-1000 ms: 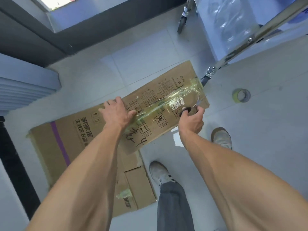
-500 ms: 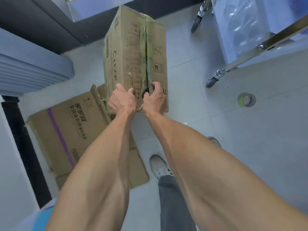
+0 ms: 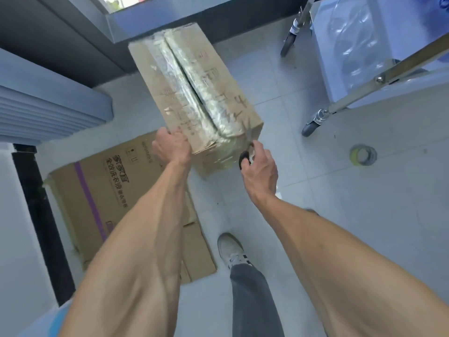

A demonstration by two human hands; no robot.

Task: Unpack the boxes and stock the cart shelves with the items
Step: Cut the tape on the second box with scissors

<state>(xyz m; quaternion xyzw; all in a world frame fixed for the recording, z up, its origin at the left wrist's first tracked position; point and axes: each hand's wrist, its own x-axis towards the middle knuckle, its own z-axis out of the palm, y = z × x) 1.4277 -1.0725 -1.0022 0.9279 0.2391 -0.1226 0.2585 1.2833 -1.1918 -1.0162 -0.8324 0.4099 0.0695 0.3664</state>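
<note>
A long cardboard box (image 3: 213,93), its top seam covered in clear tape, stands on the floor in front of me. My left hand (image 3: 171,148) grips the box's near left corner. My right hand (image 3: 260,167) holds black-handled scissors (image 3: 246,152), whose blade points up at the near right end of the taped seam. The metal cart (image 3: 359,92) on castors stands at the upper right, with clear plastic on its shelf.
A flattened carton (image 3: 104,198) with a purple stripe lies on the floor at the left. A roll of tape (image 3: 363,155) lies on the tiles at the right. My shoe (image 3: 232,250) is below the box. A dark wall base runs behind.
The box has turned so that its taped top faces me. My right hand has come off the box with the scissors and moved right; my left hand keeps hold of the near edge.
</note>
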